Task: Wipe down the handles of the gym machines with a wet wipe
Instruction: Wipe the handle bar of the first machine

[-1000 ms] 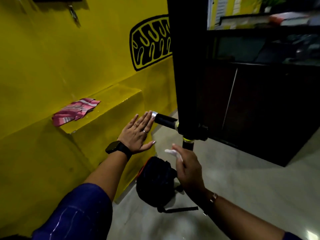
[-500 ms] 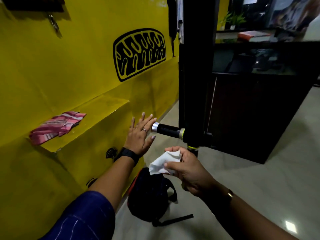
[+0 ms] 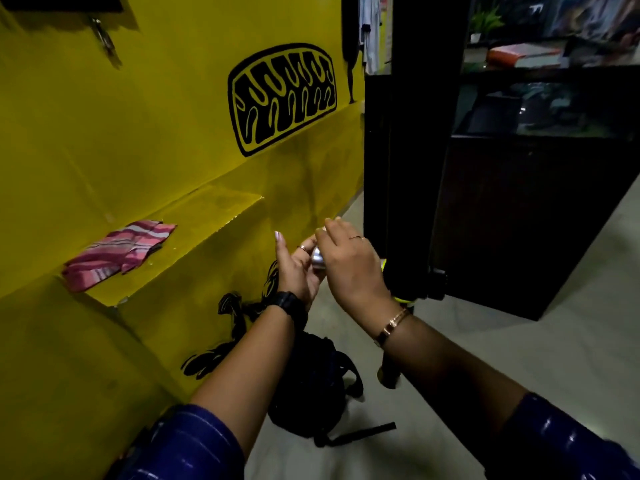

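Note:
The machine's black handle juts left from a black upright. Only the handle's silver end cap shows between my hands. My right hand lies over the handle with its fingers curled down round it. The wet wipe is under that hand, and only a pale bit shows by the fingertips. My left hand is at the handle's free end, palm against the cap, fingers fairly straight.
A black backpack lies on the floor under my arms. A pink striped cloth rests on the yellow ledge to the left. A dark cabinet stands to the right, beyond the upright.
My right hand has come up with the wipe and closed over the handle. My left hand has turned so its palm meets the end cap. The view has moved closer.

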